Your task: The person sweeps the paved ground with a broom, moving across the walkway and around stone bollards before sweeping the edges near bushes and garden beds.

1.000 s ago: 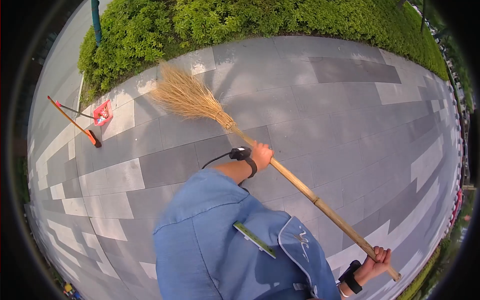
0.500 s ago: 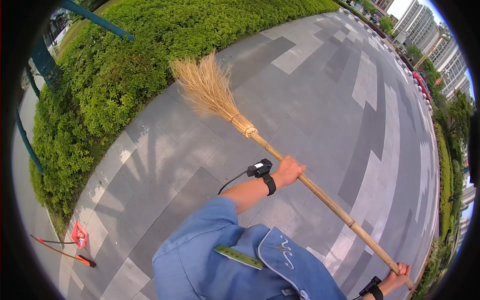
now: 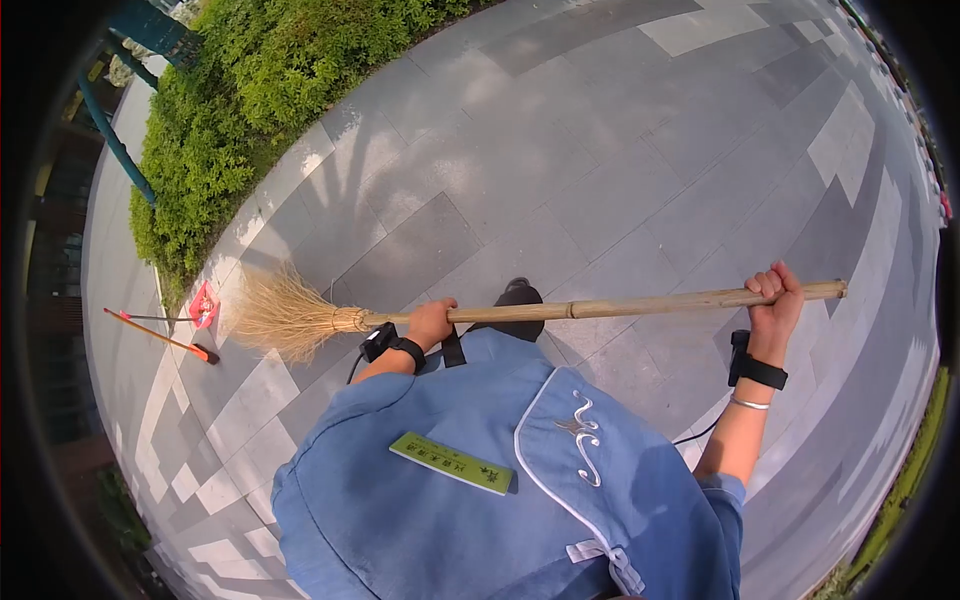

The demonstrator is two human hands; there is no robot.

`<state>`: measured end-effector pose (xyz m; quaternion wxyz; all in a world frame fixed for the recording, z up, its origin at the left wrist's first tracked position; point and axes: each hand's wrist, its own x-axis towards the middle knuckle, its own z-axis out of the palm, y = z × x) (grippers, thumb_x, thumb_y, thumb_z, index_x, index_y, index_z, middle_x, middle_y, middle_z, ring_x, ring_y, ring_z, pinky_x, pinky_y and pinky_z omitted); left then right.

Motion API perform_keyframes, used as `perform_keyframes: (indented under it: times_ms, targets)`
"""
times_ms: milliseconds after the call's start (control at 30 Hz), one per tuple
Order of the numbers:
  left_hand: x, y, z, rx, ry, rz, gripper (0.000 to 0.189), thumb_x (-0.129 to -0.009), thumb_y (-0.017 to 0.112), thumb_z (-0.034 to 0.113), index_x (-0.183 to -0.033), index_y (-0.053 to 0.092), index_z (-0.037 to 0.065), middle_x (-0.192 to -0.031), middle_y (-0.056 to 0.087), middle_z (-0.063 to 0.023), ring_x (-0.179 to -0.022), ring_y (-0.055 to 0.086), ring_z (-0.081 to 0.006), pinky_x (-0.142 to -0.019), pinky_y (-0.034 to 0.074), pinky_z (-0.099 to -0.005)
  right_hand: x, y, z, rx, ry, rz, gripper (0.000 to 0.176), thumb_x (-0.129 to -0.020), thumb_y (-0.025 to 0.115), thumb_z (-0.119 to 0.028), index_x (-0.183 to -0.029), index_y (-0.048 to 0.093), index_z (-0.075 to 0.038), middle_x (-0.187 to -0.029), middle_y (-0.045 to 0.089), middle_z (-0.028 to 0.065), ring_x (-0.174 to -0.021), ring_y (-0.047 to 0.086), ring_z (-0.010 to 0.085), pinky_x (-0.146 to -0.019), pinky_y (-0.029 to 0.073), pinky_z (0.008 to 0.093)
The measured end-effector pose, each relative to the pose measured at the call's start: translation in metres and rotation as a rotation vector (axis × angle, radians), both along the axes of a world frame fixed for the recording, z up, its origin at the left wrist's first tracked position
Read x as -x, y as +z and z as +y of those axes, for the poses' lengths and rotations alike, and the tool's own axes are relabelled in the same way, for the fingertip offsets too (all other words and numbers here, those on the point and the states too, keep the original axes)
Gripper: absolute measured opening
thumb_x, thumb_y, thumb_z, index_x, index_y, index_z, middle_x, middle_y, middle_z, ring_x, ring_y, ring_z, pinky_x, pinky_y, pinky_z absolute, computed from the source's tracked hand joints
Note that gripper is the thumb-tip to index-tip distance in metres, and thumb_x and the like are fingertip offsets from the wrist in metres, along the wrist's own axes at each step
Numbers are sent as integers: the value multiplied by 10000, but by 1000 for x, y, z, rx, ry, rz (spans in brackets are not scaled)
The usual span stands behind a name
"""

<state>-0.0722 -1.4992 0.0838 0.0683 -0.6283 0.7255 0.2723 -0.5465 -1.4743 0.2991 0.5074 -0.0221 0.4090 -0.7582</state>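
A straw broom (image 3: pixel 640 305) lies almost level across the front of my body, its bristle head at the left. My left hand (image 3: pixel 432 323) is wrapped round the bamboo handle close to the bristles. Near the far right end of the handle, my right hand (image 3: pixel 775 298) grips it, with one finger partly raised. Both wrists wear black straps with small devices. Just left of the bristles, a red dustpan (image 3: pixel 204 305) with small bits in it rests on the paving, beside a small brush with an orange and black head (image 3: pixel 204 353).
A green hedge (image 3: pixel 270 90) borders the grey paving (image 3: pixel 560 150) at the upper left, with teal posts (image 3: pixel 118 150) beside it. A dark shoe (image 3: pixel 518 295) shows below the handle. Another strip of hedge runs along the lower right edge.
The broom has swung from a diagonal to nearly level, its bristles moving down and left towards the dustpan. My left hand has moved left and my right hand up. The view has tilted downward.
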Motion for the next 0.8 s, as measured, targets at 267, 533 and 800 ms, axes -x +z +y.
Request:
perform_keyframes:
  times_ms: [267, 533, 800]
  targets:
    - [79, -91, -9, -124, 205, 37, 189, -662, 571, 160, -842, 629, 149, -847, 603, -96, -790, 573, -274, -677, 458, -386, 28, 2, -136, 49, 254, 163, 86, -777, 490, -45, -715, 433, -65, -466, 278, -21, -405, 285, 97, -444, 295, 274]
    - [539, -20, -145, 227, -460, 397, 40, -612, 561, 122, -595, 593, 140, -654, 558, -46, -732, 535, -220, -625, 354, -359, 431, 164, 56, 203, -158, 417, 321, -845, 294, -10, -550, 225, -115, -457, 154, -7, -408, 152, 108, -433, 231, 247]
    - [718, 51, -279, 715, -437, 534, 39, -637, 569, 131, -629, 557, 167, -589, 549, -21, -684, 545, -197, -649, 349, -332, 385, 155, 98, 180, -724, 731, 229, -830, 327, -208, -641, 370, -85, -494, 215, -7, -443, 260, 125, -503, 301, 312]
